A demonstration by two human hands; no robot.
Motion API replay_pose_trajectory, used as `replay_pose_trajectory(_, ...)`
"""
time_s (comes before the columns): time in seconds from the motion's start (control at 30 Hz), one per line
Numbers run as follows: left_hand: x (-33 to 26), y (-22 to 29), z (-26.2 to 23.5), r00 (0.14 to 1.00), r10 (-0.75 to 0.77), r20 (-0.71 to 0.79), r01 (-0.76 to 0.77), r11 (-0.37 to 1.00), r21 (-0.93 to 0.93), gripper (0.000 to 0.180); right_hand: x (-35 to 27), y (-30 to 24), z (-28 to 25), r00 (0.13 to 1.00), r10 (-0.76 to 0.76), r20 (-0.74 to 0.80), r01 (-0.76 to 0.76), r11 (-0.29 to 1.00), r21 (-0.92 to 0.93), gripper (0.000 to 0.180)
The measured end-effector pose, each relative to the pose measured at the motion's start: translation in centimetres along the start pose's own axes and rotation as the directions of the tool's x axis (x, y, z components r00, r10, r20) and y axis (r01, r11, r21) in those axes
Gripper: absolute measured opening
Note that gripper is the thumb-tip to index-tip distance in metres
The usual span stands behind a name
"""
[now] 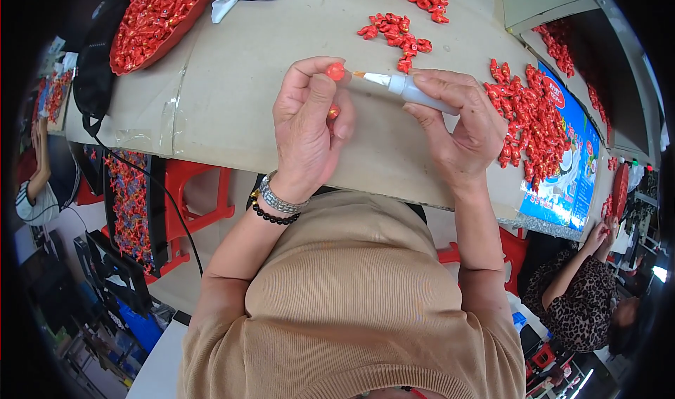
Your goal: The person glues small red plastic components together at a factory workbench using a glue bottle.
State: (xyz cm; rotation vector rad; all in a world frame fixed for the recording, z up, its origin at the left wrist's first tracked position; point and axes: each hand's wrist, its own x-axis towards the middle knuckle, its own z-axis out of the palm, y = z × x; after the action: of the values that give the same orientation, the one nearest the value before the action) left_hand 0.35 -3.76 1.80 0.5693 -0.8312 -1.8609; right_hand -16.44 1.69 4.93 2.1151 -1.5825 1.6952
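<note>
Item: my left hand (307, 121) pinches a small red bead (335, 71), my right hand (460, 121) grips a white glue bottle (411, 89), nozzle touching the bead above the cardboard table (232, 82); risk, I judge: over-squeezing smears fingers.

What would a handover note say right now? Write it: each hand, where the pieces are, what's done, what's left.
Left hand: pinches a small red piece at its fingertips, above the table.
Right hand: holds a white applicator, its tip touching the piece or just short of it.
Pieces: small pile just beyond the hands, big pile to the right, full red tray far left.
Done: cannot tell which pile is finished.
Left: this piece looks in progress; many more lie around.
</note>
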Motion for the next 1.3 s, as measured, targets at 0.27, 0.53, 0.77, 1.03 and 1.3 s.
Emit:
replay_pose_trajectory(0.27, -0.07, 0.12, 0.06, 1.000, -0.010, 0.010, 0.010, 1.000, -0.016, 0.019, -0.10, 0.20, 0.05, 1.000, -0.007, -0.026, 0.007, 1.000, -0.002, 0.032)
replay_pose_trajectory(0.53, -0.13, 0.09, 0.03, 1.000, -0.009, 0.016, 0.009, 1.000, -0.024, 0.019, -0.02, 0.21, 0.02, 1.000, -0.024, -0.003, 0.024, 0.999, -0.029, 0.033)
replay_pose_trajectory(0.77, -0.11, 0.12, 0.17, 1.000, 0.030, 0.000, -0.030, 1.000, -0.005, 0.018, -0.08, 0.15, -0.10, 1.000, -0.003, -0.016, 0.004, 1.000, 0.018, 0.032)
replay_pose_trajectory(1.03, -0.10, 0.21, 0.07, 0.999, 0.028, -0.023, -0.029, 0.998, -0.052, 0.018, -0.02, 0.07, -0.02, 1.000, -0.001, 0.018, 0.001, 1.000, 0.010, 0.031)
replay_pose_trajectory(1.3, 0.04, 0.25, -0.02, 0.998, 0.012, -0.057, -0.017, 0.997, -0.081, 0.017, -0.15, -0.14, 0.06, 0.999, 0.024, 0.039, -0.025, 0.999, 0.029, 0.031)
